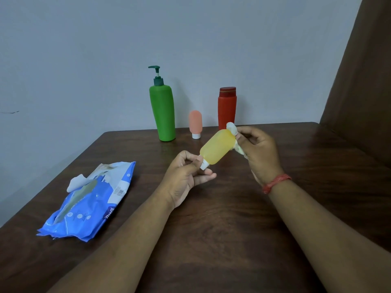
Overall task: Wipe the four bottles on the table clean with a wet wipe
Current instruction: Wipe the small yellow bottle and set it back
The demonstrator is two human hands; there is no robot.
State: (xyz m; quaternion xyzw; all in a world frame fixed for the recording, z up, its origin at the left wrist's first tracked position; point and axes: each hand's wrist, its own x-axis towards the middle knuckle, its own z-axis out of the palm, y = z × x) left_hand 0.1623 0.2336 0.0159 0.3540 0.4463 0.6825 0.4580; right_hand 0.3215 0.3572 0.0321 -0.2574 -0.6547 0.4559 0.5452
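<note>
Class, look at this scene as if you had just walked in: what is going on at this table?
A person is wiping a small yellow bottle held above the dark wooden table. The left hand pinches its white cap, while the right hand presses a wet wipe against the bottle's far end. A green pump bottle, a small pink bottle and a red bottle stand at the back by the wall. A blue wipes pack lies to the left, with a wipe sticking out.
</note>
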